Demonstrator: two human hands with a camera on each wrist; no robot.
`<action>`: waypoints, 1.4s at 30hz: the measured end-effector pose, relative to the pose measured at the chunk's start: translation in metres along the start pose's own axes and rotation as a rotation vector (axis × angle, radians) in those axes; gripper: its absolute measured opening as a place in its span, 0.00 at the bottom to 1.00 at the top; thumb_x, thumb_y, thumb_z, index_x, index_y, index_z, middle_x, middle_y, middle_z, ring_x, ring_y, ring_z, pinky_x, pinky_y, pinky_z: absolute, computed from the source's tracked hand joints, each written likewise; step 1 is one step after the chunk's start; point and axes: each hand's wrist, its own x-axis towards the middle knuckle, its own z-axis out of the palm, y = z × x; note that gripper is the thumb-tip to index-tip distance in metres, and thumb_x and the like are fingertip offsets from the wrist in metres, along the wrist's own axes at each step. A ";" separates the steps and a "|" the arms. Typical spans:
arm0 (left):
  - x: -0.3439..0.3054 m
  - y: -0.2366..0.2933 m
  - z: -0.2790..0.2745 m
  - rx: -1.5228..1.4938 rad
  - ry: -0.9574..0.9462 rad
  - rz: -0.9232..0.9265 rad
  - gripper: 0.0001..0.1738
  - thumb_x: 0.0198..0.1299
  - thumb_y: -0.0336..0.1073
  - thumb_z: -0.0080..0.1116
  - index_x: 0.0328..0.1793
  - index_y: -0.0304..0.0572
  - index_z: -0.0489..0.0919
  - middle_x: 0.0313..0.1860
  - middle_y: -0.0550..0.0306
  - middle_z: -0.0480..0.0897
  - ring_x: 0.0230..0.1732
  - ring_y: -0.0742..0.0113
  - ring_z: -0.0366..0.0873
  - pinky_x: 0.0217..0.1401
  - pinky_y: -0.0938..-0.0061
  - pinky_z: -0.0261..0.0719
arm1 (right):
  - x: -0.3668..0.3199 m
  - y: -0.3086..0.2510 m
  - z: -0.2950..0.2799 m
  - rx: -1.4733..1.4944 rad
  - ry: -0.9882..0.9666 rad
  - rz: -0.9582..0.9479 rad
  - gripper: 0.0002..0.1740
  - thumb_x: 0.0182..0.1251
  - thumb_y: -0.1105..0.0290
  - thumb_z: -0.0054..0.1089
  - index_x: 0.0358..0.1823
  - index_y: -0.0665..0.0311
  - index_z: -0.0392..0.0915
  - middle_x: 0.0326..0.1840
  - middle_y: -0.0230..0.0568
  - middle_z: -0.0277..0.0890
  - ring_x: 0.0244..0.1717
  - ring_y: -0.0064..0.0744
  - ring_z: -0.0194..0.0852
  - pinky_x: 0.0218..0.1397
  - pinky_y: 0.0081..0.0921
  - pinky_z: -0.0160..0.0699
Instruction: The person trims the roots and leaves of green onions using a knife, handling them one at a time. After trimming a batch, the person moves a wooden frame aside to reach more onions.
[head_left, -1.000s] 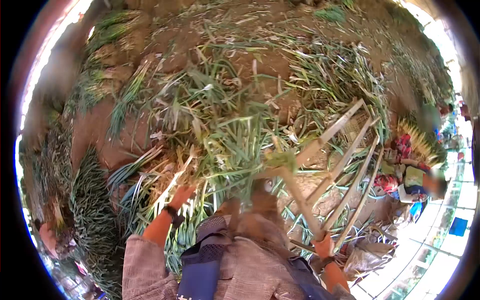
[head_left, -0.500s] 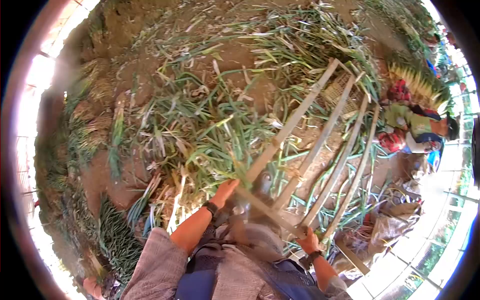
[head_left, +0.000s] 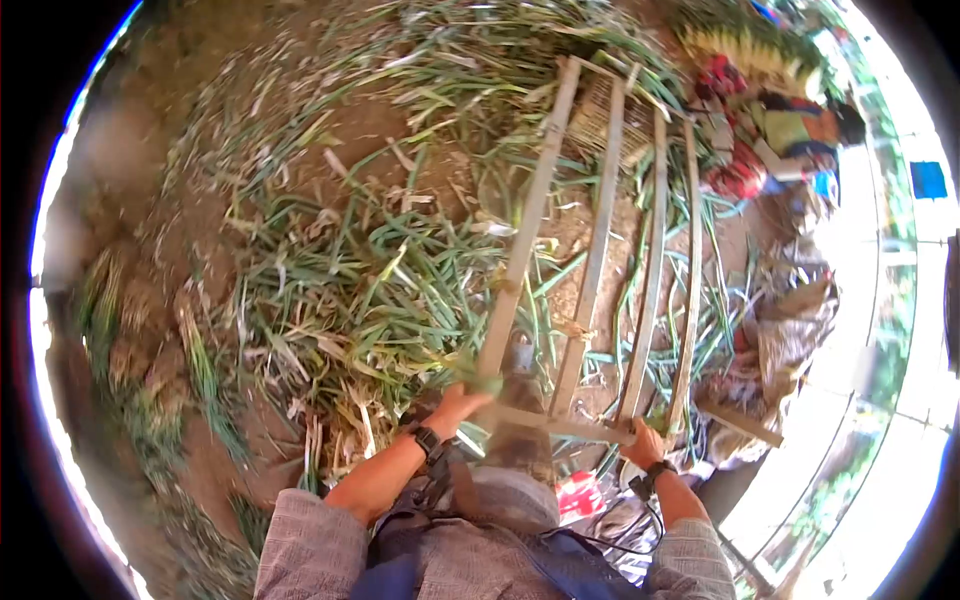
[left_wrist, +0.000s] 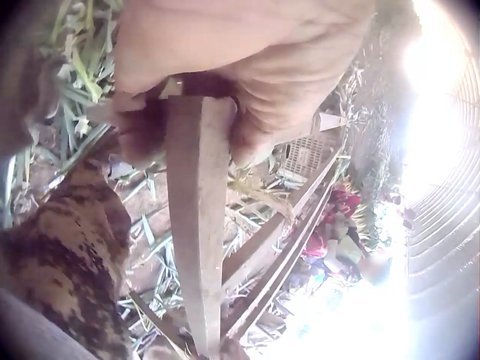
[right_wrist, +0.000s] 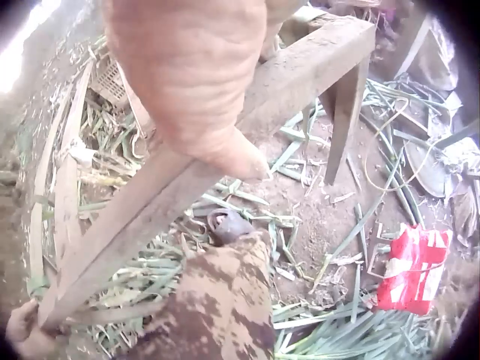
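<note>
A long wooden rack [head_left: 522,260] of parallel slats reaches away from me in the head view, joined at the near end by a crossbar [head_left: 570,428]. My left hand [head_left: 462,405] grips the crossbar's left corner; in the left wrist view its fingers curl round the squared wood [left_wrist: 196,225]. Toward the other end, my right hand [head_left: 648,445] holds the same bar. The right wrist view has this hand [right_wrist: 191,90] over the beam [right_wrist: 135,217], its thumb down the side. A short wooden leg [right_wrist: 345,127] hangs below the beam there.
Heaped green onion leaves [head_left: 370,290] cover the soil left of the rack. A plastic crate [head_left: 605,120] lies under its far end. Another person [head_left: 800,130] sits at the far right. A red and white packet [right_wrist: 412,268] lies by my leg; crumpled sacking [head_left: 795,340] is at right.
My left hand has come from over the leaves on the left to the crossbar. The rack's far end has swung leftward in view, while my right hand kept its hold.
</note>
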 end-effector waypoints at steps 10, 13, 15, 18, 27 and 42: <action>-0.005 0.012 0.005 0.013 -0.049 -0.095 0.28 0.63 0.40 0.68 0.63 0.32 0.73 0.54 0.54 0.79 0.50 0.63 0.82 0.36 0.65 0.90 | -0.024 -0.128 0.159 1.660 -0.034 0.052 0.29 0.71 0.49 0.59 0.63 0.63 0.70 0.65 0.48 0.70 0.62 0.49 0.71 0.74 0.48 0.65; -0.014 0.033 0.007 0.095 -0.063 -0.112 0.28 0.64 0.41 0.68 0.63 0.32 0.72 0.54 0.52 0.79 0.50 0.63 0.82 0.34 0.67 0.89 | -0.019 -0.238 0.075 2.042 -0.200 -0.094 0.21 0.74 0.51 0.55 0.54 0.61 0.75 0.59 0.46 0.75 0.59 0.48 0.73 0.72 0.50 0.67; -0.015 0.036 -0.004 0.137 -0.078 -0.130 0.27 0.64 0.42 0.67 0.63 0.33 0.73 0.54 0.52 0.79 0.51 0.64 0.82 0.34 0.68 0.89 | -0.028 -0.267 0.031 2.270 -0.139 0.076 0.15 0.73 0.54 0.56 0.45 0.58 0.77 0.50 0.42 0.79 0.54 0.46 0.75 0.67 0.50 0.70; -0.008 0.040 -0.019 0.303 -0.222 -0.055 0.29 0.65 0.45 0.66 0.66 0.36 0.72 0.56 0.50 0.79 0.52 0.62 0.82 0.41 0.66 0.87 | -0.017 -0.260 0.076 1.796 0.172 0.127 0.12 0.71 0.56 0.58 0.40 0.56 0.77 0.42 0.37 0.79 0.49 0.43 0.76 0.61 0.48 0.72; -0.078 0.094 -0.349 0.498 0.210 -0.161 0.32 0.70 0.54 0.55 0.70 0.39 0.72 0.68 0.41 0.74 0.68 0.48 0.74 0.66 0.54 0.75 | -0.004 -0.270 0.064 2.191 0.436 0.482 0.14 0.70 0.55 0.58 0.31 0.54 0.71 0.27 0.31 0.71 0.30 0.32 0.71 0.39 0.35 0.73; -0.118 0.366 -0.577 0.494 0.602 0.528 0.36 0.72 0.59 0.50 0.73 0.39 0.69 0.65 0.46 0.76 0.58 0.54 0.81 0.58 0.60 0.78 | 0.117 -0.054 0.200 1.108 0.699 0.214 0.17 0.70 0.53 0.52 0.29 0.58 0.68 0.20 0.40 0.72 0.16 0.36 0.71 0.15 0.32 0.69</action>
